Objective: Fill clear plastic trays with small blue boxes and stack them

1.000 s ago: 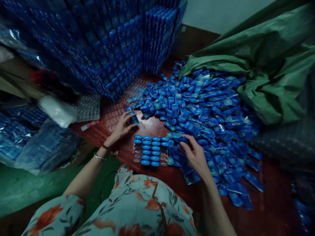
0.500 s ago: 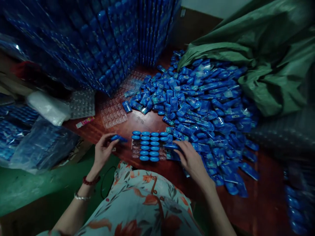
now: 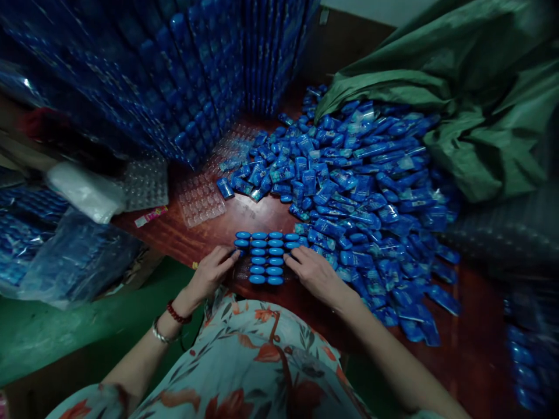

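A clear plastic tray [image 3: 241, 272] with rows of moulded pockets lies at the table's near edge. Blue packs with rounded ends [image 3: 266, 252] stand in it, filling the two middle columns and the far rows of the outer ones. At the tray's left column, my left hand [image 3: 212, 272] has its fingers closed on a blue pack [image 3: 238, 254], mostly hidden by the fingertips. My right hand [image 3: 315, 274] is at the right column, its fingers closed over a pocket there; a blue pack in them is almost wholly covered.
A large heap of loose blue packs [image 3: 340, 174] spreads to the right, partly under a green sheet [image 3: 471, 99]. Filled trays form a tall stack [image 3: 196, 75] at the back left. Another clear tray [image 3: 201, 201] and a pink wrapper [image 3: 151, 216] lie on the left side of the table.
Both hands have moved inward to the tray, each carrying a blue pack from beside it to an outer column. The packs standing in the tray look the same.
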`<move>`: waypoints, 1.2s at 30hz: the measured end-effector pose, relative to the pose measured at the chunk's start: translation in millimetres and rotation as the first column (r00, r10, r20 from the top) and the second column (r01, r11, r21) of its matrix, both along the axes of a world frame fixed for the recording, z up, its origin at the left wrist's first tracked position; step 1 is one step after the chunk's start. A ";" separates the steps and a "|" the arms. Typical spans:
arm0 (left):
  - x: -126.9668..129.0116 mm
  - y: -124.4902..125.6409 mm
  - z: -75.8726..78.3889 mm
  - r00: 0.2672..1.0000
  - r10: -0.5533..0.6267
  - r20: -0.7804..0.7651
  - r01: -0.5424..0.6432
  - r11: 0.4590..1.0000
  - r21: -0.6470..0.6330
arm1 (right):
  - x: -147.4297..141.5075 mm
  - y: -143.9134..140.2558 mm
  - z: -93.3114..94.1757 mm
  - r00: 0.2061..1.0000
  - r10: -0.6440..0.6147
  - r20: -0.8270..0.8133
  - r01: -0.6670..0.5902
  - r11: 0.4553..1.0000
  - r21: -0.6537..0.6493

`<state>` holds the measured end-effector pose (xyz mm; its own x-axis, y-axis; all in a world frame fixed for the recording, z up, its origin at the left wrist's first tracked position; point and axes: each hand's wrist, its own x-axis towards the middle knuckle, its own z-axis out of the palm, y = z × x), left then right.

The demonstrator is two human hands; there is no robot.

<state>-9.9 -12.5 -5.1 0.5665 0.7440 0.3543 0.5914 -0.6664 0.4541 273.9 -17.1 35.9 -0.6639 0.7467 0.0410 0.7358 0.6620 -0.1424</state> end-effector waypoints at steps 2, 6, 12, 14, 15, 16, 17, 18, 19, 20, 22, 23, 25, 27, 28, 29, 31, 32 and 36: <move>0.9 4.7 7.6 0.994 -0.047 -0.095 0.047 0.999 -0.002 | 1.0 4.3 -0.2 0.999 -0.029 -0.029 0.028 0.998 -0.050; 7.8 17.4 18.0 0.949 -0.166 -0.268 0.173 0.985 0.004 | -3.4 4.9 -4.6 0.979 -0.179 -0.097 0.163 0.975 -0.151; 7.2 26.8 7.2 0.970 -0.138 -0.199 0.151 0.987 0.050 | -21.1 -16.0 -10.1 0.911 -0.411 -0.033 0.412 0.911 0.013; 4.4 30.5 2.6 0.992 -0.066 -0.107 0.074 0.994 0.079 | -11.3 -17.5 -10.0 0.874 -0.475 -0.105 0.481 0.875 0.047; 3.6 35.0 1.1 0.999 -0.004 -0.049 0.008 0.997 0.081 | -2.7 -15.6 -9.2 0.847 -0.516 -0.130 0.525 0.850 0.047; 3.5 41.9 0.3 0.997 0.079 0.010 -0.079 0.994 0.072 | 7.3 -11.7 -7.9 0.818 -0.561 -0.127 0.569 0.822 0.036; 4.2 51.5 0.2 0.982 0.177 0.058 -0.180 0.982 0.053 | 17.4 -6.2 -6.1 0.793 -0.603 -0.091 0.607 0.795 0.020; 5.7 63.6 0.7 0.956 0.283 0.080 -0.286 0.958 0.029 | 26.5 0.7 -3.9 0.775 -0.631 -0.017 0.632 0.775 0.000; 7.8 77.7 1.8 0.920 0.387 0.062 -0.388 0.922 0.006 | 33.4 8.4 -1.4 0.764 -0.641 0.081 0.644 0.765 -0.021; 10.4 93.1 3.3 0.881 0.473 0.002 -0.473 0.881 -0.005 | 37.6 16.1 1.3 0.755 -0.630 0.184 0.646 0.762 -0.042; 17.0 123.8 7.3 0.797 0.569 -0.203 -0.581 0.814 -0.003 | 38.2 29.3 6.5 0.736 -0.577 0.355 0.638 0.766 -0.078; 20.6 137.6 9.4 0.753 0.581 -0.310 -0.612 0.791 -0.003 | 35.9 33.9 8.4 0.729 -0.548 0.411 0.632 0.769 -0.096; 27.6 159.1 12.7 0.685 0.560 -0.467 -0.643 0.766 -0.025 | 31.0 38.8 10.1 0.728 -0.512 0.457 0.620 0.776 -0.119; 32.3 171.8 13.2 0.670 0.517 -0.533 -0.643 0.763 -0.069 | 30.3 37.9 9.2 0.745 -0.506 0.434 0.605 0.787 -0.121; 33.1 175.2 12.0 0.681 0.499 -0.536 -0.633 0.769 -0.090 | 32.1 35.3 8.5 0.755 -0.514 0.407 0.602 0.790 -0.117; 32.8 176.7 9.9 0.701 0.486 -0.521 -0.618 0.780 -0.104 | 34.8 31.5 7.9 0.766 -0.529 0.366 0.602 0.791 -0.115; 28.7 175.4 3.2 0.765 0.467 -0.444 -0.567 0.815 -0.120 | 40.5 20.5 8.0 0.791 -0.576 0.208 0.606 0.784 -0.135; 25.3 172.8 -0.8 0.803 0.456 -0.383 -0.535 0.836 -0.126 | 42.1 13.9 8.3 0.800 -0.595 0.081 0.599 0.784 -0.162; 11.4 152.9 -11.2 0.904 0.412 -0.113 -0.425 0.891 -0.156 | 33.6 -12.0 3.8 0.734 -0.543 -0.409 0.433 0.837 -0.334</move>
